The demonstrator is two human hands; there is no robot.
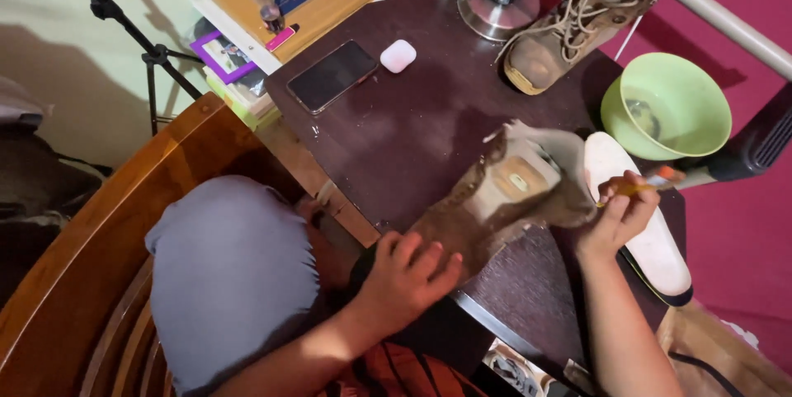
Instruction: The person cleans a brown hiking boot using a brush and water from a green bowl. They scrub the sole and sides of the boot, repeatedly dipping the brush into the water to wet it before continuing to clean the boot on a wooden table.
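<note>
A brown suede boot [503, 191] lies on its side on the dark table [412, 125], its opening toward the green bowl. My left hand [406, 272] presses flat on the boot's sole end near the table's front edge. My right hand [620, 214] is closed on a small orange-handled brush [652, 183] held at the boot's opening. A white insole [652, 240] lies under and beside my right hand.
A second laced boot [577, 22] stands at the back, beside a lamp base [497, 3]. A green bowl [667, 106] with water sits at the right. A phone [331, 75] and white earbud case [398, 56] lie at the back left. Wooden chair [74, 281] at the left.
</note>
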